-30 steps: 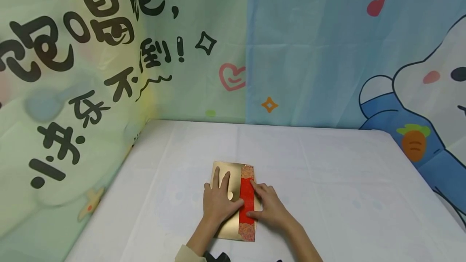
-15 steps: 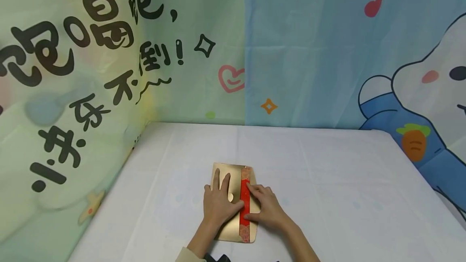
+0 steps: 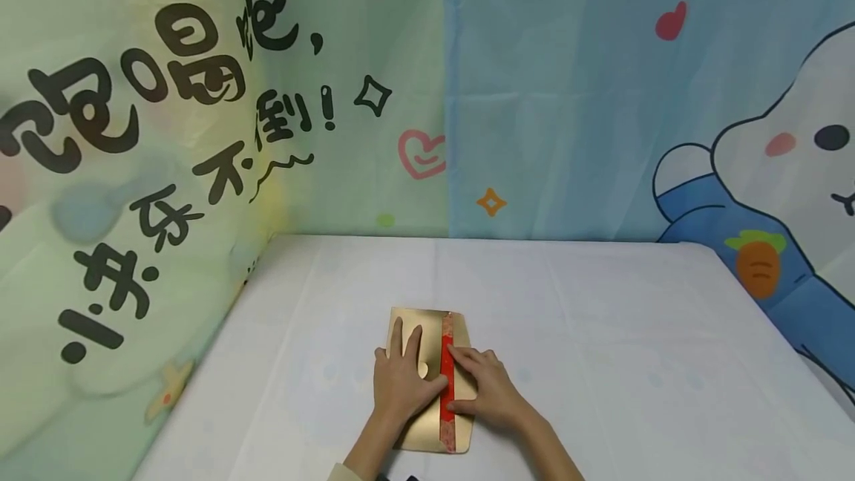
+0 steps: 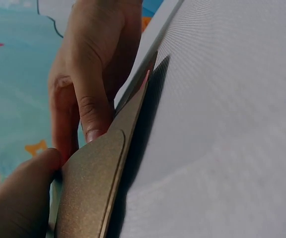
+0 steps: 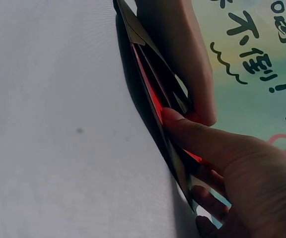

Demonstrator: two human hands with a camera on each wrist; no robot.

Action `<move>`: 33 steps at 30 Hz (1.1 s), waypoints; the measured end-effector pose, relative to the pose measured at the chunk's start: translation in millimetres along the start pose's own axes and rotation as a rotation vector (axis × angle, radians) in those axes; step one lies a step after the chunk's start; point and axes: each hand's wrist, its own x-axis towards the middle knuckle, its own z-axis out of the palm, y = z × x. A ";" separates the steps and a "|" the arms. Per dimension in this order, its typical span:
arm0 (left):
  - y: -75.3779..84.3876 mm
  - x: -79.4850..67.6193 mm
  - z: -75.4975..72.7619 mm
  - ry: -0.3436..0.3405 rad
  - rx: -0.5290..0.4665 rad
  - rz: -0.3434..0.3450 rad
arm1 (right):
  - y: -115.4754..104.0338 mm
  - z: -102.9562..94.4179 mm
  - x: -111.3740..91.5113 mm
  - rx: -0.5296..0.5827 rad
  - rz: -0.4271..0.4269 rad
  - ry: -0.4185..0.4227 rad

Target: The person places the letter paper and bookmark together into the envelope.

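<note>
A gold paper envelope [image 3: 419, 436] lies on the white-covered table in the head view. From its right-side opening shows a strip of a flat red paper piece [image 3: 447, 362] with patterned ends. My left hand [image 3: 401, 384] rests on the envelope, fingers spread, thumb at the red strip. My right hand [image 3: 494, 392] touches the red piece's right edge with thumb and fingertips set apart. In the right wrist view, red [image 5: 152, 91] shows between gold layers, thumb against it. The left wrist view has the envelope's gold flap [image 4: 91, 183] beside my left thumb [image 4: 19, 198].
White cloth [image 3: 601, 355] covers the table around the envelope. A printed curtain [image 3: 354, 169] stands along the left and back. A white cartoon animal in blue with a carrot [image 3: 759, 269] is printed at the right.
The red strip has narrowed as its right edge moved left toward the gold panel, with my right fingertips following it. My left hand stays on the envelope. The head view has tilted slightly up.
</note>
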 end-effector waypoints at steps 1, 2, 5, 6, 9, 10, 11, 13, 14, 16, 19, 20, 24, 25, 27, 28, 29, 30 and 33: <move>0.0 -0.4 -0.1 0.003 -0.003 -0.001 | -0.1 0.0 -0.2 -0.001 0.001 -0.003; 0.1 -0.7 -0.1 0.006 -0.005 0.000 | 0.2 -0.1 -0.6 -0.002 0.000 -0.002; 0.3 -1.3 0.4 0.012 -0.018 0.000 | 0.5 -2.1 -2.5 0.028 0.027 -0.011; 0.3 -1.6 0.5 0.011 -0.021 -0.002 | 0.3 -3.0 -3.2 0.042 0.039 -0.018; 0.3 -2.3 0.3 0.009 -0.028 -0.006 | -0.1 -4.4 -4.1 0.073 0.053 -0.029; 0.3 -2.5 -0.1 0.008 -0.027 -0.006 | -0.3 -4.3 -4.1 0.075 0.052 -0.030; 0.2 -2.5 -0.2 0.009 -0.025 -0.005 | -0.6 -4.0 -3.8 0.071 0.045 -0.030; -0.1 -2.8 -0.5 0.013 -0.023 -0.004 | -1.3 -2.6 -2.9 0.048 0.029 -0.030; -0.3 -2.8 -0.5 0.014 -0.021 -0.003 | -1.7 -1.7 -2.4 0.035 0.018 -0.027; -0.6 -2.6 -0.2 0.018 -0.018 -0.003 | -2.3 -0.2 -1.6 0.016 0.004 -0.023; -1.0 -2.1 0.6 0.015 -0.019 -0.009 | -1.9 0.3 -0.9 0.005 -0.004 -0.015; -1.1 -1.9 1.0 0.009 -0.018 -0.012 | -1.4 -0.1 -0.9 0.007 -0.004 -0.013; -1.3 -1.3 2.1 -0.011 -0.017 -0.020 | 2.3 -3.3 -1.1 0.004 -0.005 -0.017; -1.4 -1.1 2.2 -0.015 -0.015 -0.022 | 3.3 -4.2 -1.2 0.000 -0.009 -0.020; -1.9 -0.7 2.7 -0.019 -0.011 -0.025 | 5.2 -5.6 -0.9 -0.001 -0.019 -0.030; -2.2 -0.4 2.8 -0.019 -0.009 -0.025 | 6.1 -6.2 -0.8 -0.001 -0.022 -0.037; -2.4 -0.3 2.6 -0.020 -0.007 -0.025 | 6.8 -6.4 -0.7 0.000 -0.024 -0.044; -2.8 -0.2 2.6 -0.018 -0.008 -0.026 | 7.3 -6.6 -0.6 0.000 -0.024 -0.050; -3.3 0.0 2.2 -0.019 -0.007 -0.024 | 8.4 -5.6 -0.6 -0.002 -0.015 -0.062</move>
